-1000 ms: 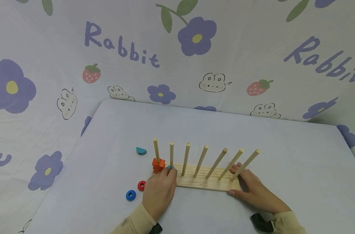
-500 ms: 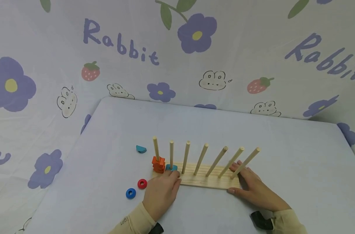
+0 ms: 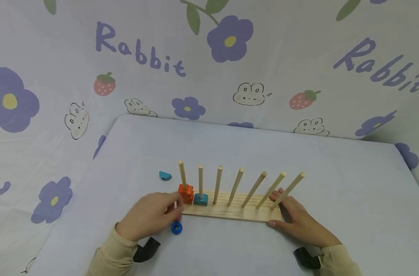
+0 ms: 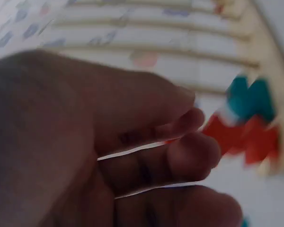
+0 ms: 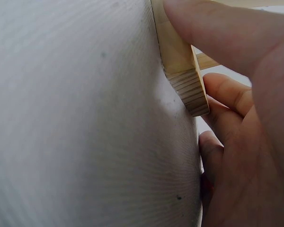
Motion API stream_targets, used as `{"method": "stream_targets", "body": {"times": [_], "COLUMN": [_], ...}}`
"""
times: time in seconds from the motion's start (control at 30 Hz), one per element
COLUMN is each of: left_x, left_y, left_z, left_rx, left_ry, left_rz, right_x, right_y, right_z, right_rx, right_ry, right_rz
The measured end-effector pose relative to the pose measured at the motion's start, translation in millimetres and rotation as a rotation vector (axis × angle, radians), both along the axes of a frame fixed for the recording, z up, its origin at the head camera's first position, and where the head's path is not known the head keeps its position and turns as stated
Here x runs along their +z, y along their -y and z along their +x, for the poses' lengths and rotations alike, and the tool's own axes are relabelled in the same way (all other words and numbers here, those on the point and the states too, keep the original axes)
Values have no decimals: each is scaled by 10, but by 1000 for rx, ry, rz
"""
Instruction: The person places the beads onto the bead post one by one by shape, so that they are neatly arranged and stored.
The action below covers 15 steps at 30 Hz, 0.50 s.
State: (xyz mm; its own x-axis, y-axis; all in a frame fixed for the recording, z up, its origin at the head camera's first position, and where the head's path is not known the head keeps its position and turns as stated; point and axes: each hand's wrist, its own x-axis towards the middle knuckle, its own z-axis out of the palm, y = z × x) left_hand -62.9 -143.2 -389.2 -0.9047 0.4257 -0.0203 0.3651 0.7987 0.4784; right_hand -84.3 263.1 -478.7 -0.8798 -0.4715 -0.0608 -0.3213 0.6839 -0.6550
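My right hand (image 3: pixel 296 222) holds the end of a wooden peg board (image 3: pixel 230 212), thumb along the front edge and fingers behind. Upright wooden pegs stand in a row on it. Orange-red blocks (image 3: pixel 185 194) are stacked on the leftmost peg, and a teal block (image 3: pixel 200 199) sits on the second. My left hand (image 3: pixel 152 214) is beside the board's left end, fingers bent toward the thumb. A bit of red shows under its fingertips, mostly hidden; I cannot tell whether they pinch it. Just in front of the fingers lies a blue ring (image 3: pixel 176 228).
A teal half-round block (image 3: pixel 165 176) lies on the white table (image 3: pixel 258 153) behind the left hand. Dark camera mounts (image 3: pixel 146 250) sit at both wrists. A printed cloth (image 3: pixel 209 84) hangs behind the table.
My left hand has left the teal block on the second peg and moved left, over where the red ring lay. The blue ring has shifted right. The right hand stays at the board's end.
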Motion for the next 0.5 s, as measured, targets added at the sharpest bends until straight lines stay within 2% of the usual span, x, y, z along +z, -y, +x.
{"method": "stream_targets", "body": {"times": [0.1, 0.17, 0.23, 0.33, 0.5], "left_x": [82, 42, -56, -261, -563], "left_y": [292, 431, 524, 592, 613], "left_z": [-93, -164, -246, -366, -481], "left_rx": [75, 138, 188, 225, 233], "left_ry": [22, -19, -74, -130, -137], "left_rz": [4, 6, 3, 5, 46], "right_x": [10, 12, 9, -5, -37], "right_y": [-6, -13, -22, -29, -9], "right_z": [-18, -28, -33, -31, -3], "right_rx": [2, 6, 7, -1, -26], "right_ry": [-14, -23, -33, -30, 8], "right_rz": [1, 0, -2, -13, -24]}}
